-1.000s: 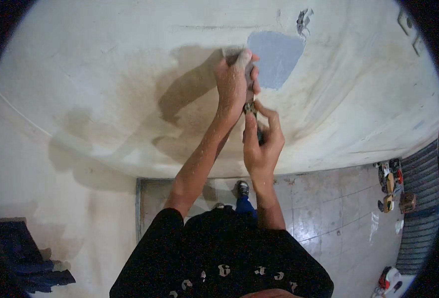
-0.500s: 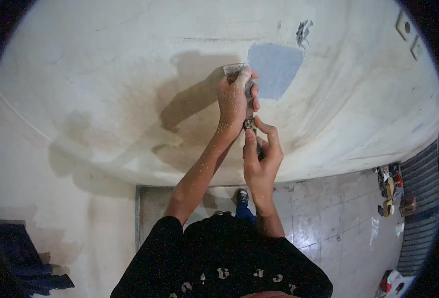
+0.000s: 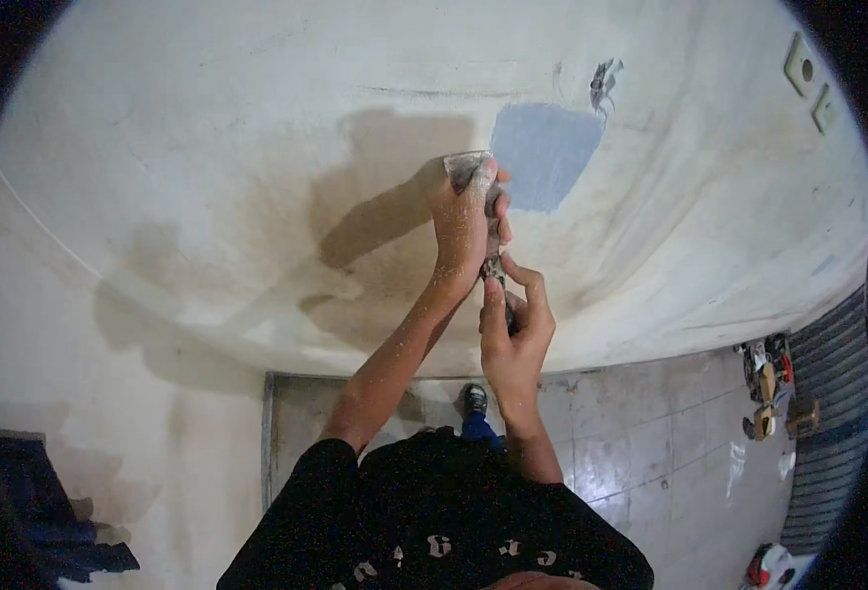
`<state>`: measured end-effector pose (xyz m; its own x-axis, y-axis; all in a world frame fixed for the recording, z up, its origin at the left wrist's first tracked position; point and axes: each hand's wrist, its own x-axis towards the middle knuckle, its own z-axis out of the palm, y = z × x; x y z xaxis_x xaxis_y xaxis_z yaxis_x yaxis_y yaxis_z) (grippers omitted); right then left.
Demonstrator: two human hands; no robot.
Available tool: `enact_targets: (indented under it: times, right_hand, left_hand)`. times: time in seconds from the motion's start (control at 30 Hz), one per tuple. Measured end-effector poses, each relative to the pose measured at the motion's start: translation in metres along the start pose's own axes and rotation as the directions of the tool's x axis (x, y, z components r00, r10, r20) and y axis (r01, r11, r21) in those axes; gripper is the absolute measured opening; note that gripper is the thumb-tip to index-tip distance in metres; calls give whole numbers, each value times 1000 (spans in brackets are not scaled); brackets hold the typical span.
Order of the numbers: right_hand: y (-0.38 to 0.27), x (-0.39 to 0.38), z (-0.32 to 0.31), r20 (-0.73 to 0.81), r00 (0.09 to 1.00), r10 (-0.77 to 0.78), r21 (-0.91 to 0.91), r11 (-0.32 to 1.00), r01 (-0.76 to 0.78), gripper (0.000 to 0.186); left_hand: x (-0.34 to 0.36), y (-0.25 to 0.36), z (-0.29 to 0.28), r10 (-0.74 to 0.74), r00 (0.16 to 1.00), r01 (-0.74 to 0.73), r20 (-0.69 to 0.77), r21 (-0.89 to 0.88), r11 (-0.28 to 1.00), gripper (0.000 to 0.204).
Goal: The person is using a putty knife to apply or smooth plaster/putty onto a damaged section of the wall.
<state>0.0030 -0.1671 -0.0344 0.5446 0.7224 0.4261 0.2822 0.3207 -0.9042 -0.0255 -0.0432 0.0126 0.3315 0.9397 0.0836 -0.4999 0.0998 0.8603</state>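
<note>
My left hand [image 3: 465, 221] is closed around the upper part of a scraper [image 3: 462, 167], its thumb laid up along the broad, dust-covered blade. Lower down, my right hand [image 3: 518, 334] pinches the dark handle end between thumb and fingers. The blade's wide edge points up at the pale wall [image 3: 257, 88], just left of a smooth grey-blue patch [image 3: 547, 157]. Whether the edge touches the wall I cannot tell. White dust specks lie over my left hand and forearm. Both palms hide much of the tool's middle.
A dark damaged spot [image 3: 603, 84] marks the wall above the patch, with wall sockets [image 3: 803, 67] at the far right. Below are the tiled floor [image 3: 640, 433], assorted items [image 3: 766, 388] by a corrugated shutter [image 3: 827, 423], and dark cloth [image 3: 41, 511] at lower left.
Wall, patch and hands all sit slightly lower in the picture, mostly because the view tilted. Both hands keep the same hold on the scraper.
</note>
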Motion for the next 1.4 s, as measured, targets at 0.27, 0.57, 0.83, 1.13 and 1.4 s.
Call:
enact_targets:
  times: [0.27,0.57,0.83,1.13,1.4]
  right_hand:
    - [4,5,1,-16,1000,-14,26,1000,15,25]
    - [-4,6,3,-2,1000,12,-32,999,-12,24]
    - [-14,14,1,-43,999,-20,-34,999,18,24]
    - [-11,17,-6,-117,991,-66,-109,993,53,22]
    - [-8,26,-7,-149,978,-143,-67,989,134,22]
  left_hand:
    - [3,6,11,70,997,-70,20,-10,997,25]
    - [2,10,9,68,998,-68,5,24,997,27]
    - [4,16,20,77,996,-75,56,-25,997,26]
    - [12,12,37,81,988,-75,129,-50,996,25]
    - [15,15,44,69,976,-59,207,-53,997,28]
